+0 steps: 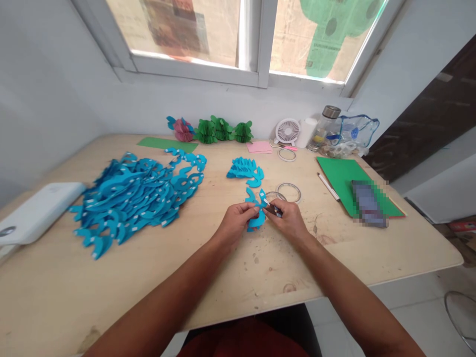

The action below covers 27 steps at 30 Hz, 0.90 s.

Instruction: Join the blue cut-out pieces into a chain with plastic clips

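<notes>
My left hand (238,220) pinches a curved blue paper cutout (256,220) by its left side, above the near middle of the table. My right hand (288,215) is closed around a small dark tool (273,209), perhaps tweezers; its exact kind is partly hidden by the fingers. The tool's tip is at the cutout's upper right arm, beside a small white square. Just beyond my hands stands a folded row of blue paper pieces (241,167). Two tape rolls (299,193) lie behind my right hand, one partly covered by it.
A large heap of blue cutouts with white squares (137,188) covers the left side, beside a white power bank (40,213). Green paper ornaments (222,130), a fan (287,131) and a bottle (324,130) line the back. Green sheets (342,181) with a phone (368,203) lie right.
</notes>
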Each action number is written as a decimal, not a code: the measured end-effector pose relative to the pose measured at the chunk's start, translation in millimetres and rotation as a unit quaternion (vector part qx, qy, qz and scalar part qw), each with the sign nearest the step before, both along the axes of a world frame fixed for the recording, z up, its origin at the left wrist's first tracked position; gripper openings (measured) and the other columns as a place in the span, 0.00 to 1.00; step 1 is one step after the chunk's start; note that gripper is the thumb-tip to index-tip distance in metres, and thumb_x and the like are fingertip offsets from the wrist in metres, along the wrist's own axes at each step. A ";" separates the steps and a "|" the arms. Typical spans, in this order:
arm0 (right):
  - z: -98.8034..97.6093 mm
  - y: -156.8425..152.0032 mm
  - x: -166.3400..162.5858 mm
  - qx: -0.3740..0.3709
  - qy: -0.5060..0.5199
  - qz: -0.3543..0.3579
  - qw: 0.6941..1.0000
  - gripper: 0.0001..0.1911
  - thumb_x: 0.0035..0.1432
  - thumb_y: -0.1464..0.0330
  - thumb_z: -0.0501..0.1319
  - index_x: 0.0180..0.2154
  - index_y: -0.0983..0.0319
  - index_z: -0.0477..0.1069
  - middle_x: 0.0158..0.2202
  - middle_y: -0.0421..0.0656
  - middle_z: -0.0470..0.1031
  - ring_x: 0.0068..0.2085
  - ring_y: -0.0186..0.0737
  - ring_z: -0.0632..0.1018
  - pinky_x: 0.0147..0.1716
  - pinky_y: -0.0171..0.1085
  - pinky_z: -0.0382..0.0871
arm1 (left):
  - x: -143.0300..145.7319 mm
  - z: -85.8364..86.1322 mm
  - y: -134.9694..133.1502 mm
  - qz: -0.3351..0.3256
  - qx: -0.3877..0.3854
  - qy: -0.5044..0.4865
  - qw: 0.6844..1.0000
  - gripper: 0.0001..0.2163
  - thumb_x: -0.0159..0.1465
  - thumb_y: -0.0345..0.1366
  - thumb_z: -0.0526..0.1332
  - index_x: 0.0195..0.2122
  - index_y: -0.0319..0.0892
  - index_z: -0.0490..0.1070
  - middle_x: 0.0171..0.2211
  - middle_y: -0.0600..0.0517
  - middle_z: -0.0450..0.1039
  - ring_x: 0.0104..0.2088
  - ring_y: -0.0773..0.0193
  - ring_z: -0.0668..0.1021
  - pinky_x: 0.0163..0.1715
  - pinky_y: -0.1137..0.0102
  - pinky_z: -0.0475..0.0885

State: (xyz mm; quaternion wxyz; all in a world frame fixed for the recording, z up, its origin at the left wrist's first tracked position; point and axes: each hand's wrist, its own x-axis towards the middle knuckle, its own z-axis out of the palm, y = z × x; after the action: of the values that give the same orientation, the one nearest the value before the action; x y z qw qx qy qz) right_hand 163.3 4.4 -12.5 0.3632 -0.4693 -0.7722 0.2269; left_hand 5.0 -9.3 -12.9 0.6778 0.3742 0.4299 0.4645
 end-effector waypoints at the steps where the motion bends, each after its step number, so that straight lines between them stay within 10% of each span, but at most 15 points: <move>1: 0.2 0.1 0.0 -0.001 -0.001 0.003 1.000 0.09 0.54 0.64 0.59 0.25 0.62 0.69 0.21 0.39 0.67 0.23 0.32 0.65 0.23 0.31 0.55 | -0.4 -0.1 0.4 -0.001 0.000 0.002 1.000 0.09 0.47 0.38 0.65 0.22 0.38 0.69 0.16 0.56 0.63 0.18 0.71 0.64 0.18 0.74 0.61; 27: 1.6 -0.9 0.1 -0.029 -0.010 0.051 0.998 0.12 0.53 0.65 0.61 0.22 0.62 0.64 0.20 0.36 0.63 0.22 0.30 0.62 0.23 0.31 0.52 | -4.9 5.1 2.3 0.023 -0.001 0.030 0.999 0.14 0.43 0.40 0.69 0.28 0.36 0.76 0.23 0.50 0.73 0.20 0.69 0.69 0.20 0.74 0.63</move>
State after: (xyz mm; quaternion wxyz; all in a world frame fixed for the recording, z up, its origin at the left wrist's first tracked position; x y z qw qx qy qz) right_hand 163.4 3.5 -10.9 0.3293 -0.4417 -0.7921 0.2628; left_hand 0.2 -6.9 -7.9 0.6541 0.3770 0.4595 0.4678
